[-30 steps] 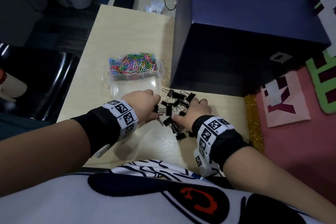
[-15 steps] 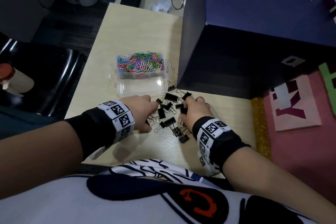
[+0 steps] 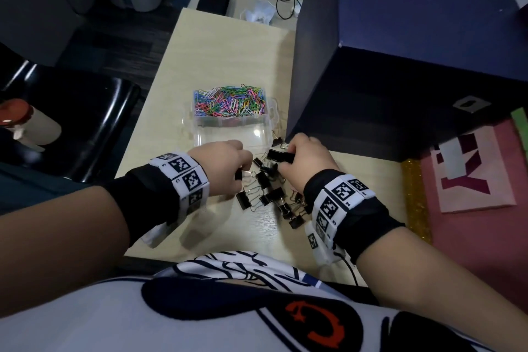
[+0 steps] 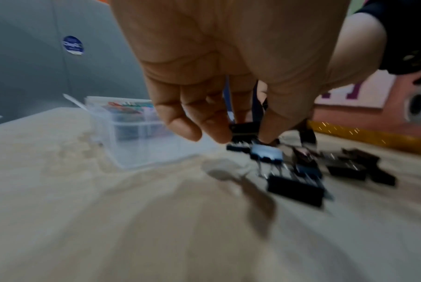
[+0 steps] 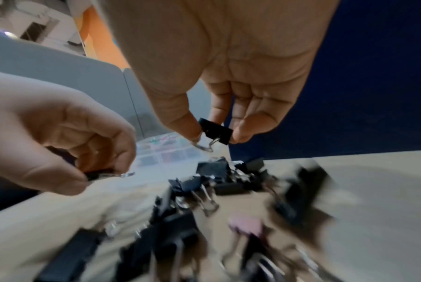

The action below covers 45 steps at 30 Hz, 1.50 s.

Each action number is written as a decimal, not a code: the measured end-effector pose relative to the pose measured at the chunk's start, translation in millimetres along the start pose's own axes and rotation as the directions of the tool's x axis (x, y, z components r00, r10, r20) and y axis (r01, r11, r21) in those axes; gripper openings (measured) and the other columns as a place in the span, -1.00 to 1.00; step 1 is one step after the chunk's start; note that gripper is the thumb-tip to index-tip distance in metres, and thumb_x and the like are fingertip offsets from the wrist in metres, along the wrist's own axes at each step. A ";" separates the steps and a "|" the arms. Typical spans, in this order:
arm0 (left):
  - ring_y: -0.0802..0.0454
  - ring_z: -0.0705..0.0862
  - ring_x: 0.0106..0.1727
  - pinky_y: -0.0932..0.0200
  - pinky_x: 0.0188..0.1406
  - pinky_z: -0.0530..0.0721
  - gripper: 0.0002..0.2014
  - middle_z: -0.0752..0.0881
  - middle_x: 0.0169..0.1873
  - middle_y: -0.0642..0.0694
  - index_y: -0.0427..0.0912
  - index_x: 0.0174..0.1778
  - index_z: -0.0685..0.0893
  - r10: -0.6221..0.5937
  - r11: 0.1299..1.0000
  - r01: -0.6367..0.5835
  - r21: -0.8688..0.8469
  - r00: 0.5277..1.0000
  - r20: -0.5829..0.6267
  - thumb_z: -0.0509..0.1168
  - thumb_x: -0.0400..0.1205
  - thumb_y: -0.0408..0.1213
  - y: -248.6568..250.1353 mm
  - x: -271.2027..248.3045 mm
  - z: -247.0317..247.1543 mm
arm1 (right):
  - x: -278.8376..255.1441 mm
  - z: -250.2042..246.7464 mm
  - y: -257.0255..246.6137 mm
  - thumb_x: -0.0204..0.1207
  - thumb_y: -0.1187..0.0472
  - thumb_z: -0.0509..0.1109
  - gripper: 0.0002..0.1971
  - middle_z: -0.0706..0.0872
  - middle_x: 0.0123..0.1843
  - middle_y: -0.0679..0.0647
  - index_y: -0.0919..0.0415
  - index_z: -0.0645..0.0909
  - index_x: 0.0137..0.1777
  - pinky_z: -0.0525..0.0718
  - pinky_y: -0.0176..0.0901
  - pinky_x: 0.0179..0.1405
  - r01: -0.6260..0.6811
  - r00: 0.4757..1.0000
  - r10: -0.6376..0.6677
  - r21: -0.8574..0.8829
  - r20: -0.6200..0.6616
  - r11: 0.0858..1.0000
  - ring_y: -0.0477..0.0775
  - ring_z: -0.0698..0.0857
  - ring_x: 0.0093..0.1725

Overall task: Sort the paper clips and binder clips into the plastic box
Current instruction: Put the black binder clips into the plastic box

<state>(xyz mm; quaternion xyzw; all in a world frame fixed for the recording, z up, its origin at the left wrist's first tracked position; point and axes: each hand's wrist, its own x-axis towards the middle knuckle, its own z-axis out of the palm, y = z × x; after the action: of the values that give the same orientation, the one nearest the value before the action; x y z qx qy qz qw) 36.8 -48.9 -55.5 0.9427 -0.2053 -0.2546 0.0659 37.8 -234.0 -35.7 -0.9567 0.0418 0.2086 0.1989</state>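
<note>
A clear plastic box (image 3: 197, 134) stands on the wooden table. Its far compartment holds several coloured paper clips (image 3: 228, 100); the near compartment looks bare. Several black binder clips (image 3: 270, 194) lie in a loose pile just in front of the box. My left hand (image 3: 240, 173) is at the pile's left edge and pinches one black binder clip (image 4: 244, 129) between thumb and fingers. My right hand (image 3: 285, 157) is at the pile's far right and pinches another black binder clip (image 5: 215, 130) lifted off the table. Both wrist views are blurred.
A large dark blue box (image 3: 400, 66) rises right beside the plastic box and the pile. A black chair (image 3: 85, 123) is off the table's left edge. A black case (image 3: 214, 1) and a cable (image 3: 285, 0) lie far back. A pink mat (image 3: 471, 223) lies at right.
Both hands have moved from the pile toward the plastic box. Each one now pinches a binder clip lifted out of the pile.
</note>
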 end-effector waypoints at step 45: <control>-0.14 0.51 0.24 -0.10 0.22 0.59 -0.52 0.51 0.21 -0.14 -0.05 0.38 0.51 -0.081 0.993 0.039 -0.115 0.919 -0.387 0.34 0.51 -0.13 -32.1 -4.9 -12.4 | 8.6 9.8 -10.8 0.60 0.23 0.21 -0.50 0.38 0.49 0.09 0.04 0.27 0.54 0.49 0.07 0.27 0.163 0.986 -0.153 -0.175 0.068 0.971 0.23 0.41 0.38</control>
<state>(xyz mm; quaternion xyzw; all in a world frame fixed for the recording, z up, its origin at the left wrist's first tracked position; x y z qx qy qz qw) 50.6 -17.5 -49.9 0.9756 -0.1454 -0.0738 0.1473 43.6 -220.2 -43.6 -0.9650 -0.0589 0.2207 0.1286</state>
